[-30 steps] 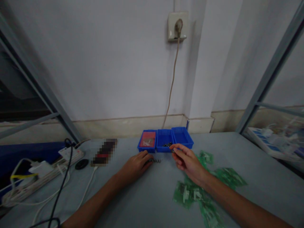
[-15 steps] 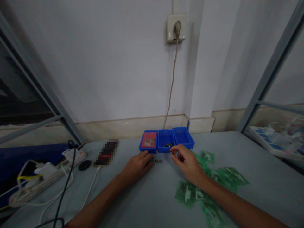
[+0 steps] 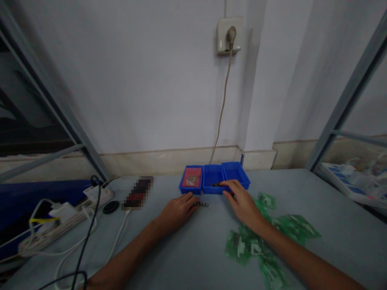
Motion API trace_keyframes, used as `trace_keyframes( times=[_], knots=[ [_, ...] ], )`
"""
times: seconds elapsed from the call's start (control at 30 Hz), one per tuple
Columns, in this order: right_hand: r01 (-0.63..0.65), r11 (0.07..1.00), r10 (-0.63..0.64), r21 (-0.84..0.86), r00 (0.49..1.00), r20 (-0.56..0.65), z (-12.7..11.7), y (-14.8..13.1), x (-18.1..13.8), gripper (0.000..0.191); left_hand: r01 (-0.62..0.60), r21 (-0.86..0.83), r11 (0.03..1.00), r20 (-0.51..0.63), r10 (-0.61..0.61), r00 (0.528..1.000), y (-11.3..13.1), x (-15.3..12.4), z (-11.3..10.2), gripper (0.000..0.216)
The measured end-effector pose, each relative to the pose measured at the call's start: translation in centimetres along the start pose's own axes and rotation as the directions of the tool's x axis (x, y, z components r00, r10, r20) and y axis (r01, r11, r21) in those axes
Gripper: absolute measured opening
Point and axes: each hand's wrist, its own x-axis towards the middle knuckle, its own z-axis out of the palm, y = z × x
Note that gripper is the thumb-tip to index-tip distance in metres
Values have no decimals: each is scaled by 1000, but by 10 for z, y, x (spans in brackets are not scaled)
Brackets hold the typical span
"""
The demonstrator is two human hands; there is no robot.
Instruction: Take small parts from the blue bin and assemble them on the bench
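Observation:
My left hand (image 3: 180,208) rests on the table, its thumb and fingers closed around the left end of a short row of small dark, shiny metal pieces (image 3: 203,204). My right hand (image 3: 243,203) is at the front right corner of the middle blue bin (image 3: 212,173). Its fingers reach over the rim towards a small pile of dark metal pieces (image 3: 216,184) inside. Thumb and forefinger are apart, and I see nothing between them.
The left blue bin (image 3: 182,187) holds a red packet (image 3: 193,172). A right blue bin (image 3: 236,172) adjoins the middle one. Green plastic bags (image 3: 294,227) lie around my right forearm. A phone (image 3: 138,193), cables and a power strip (image 3: 51,229) occupy the left side.
My right hand has moved from in front of the middle bin to its rim, and its pinched fingers have parted. My left hand stays by the row. The view has shifted slightly.

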Motion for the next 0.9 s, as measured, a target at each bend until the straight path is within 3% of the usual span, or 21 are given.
trace_keyframes(
  times=[0.1,0.17,0.23,0.33,0.43,0.77,0.9],
  knots=[
    [-12,999,14,-46,999,42,0,-5,-1,37,19,-2,1000,38,-19,999,2,0,-3,21],
    [-2,999,5,-44,998,65,-2,-12,-2,32,26,-2,1000,57,-26,998,2,0,-4,22],
    [57,998,-51,-32,985,162,-4,-19,-3,26,21,2,1000,59,-21,998,1,0,-3,24],
    [176,984,-157,-25,927,340,-6,-26,-7,24,17,-1,1000,48,-17,999,-1,0,-1,26],
    [219,976,-189,-19,881,433,-6,-27,-11,28,17,-1,1000,48,-16,999,-1,-1,0,25],
    [246,967,-178,-66,838,516,-6,-29,-10,39,18,36,999,70,-20,997,0,1,-2,25],
    [262,964,-202,-52,841,503,-4,-30,-10,40,25,51,998,16,-25,1000,-2,0,0,24]
  ],
)
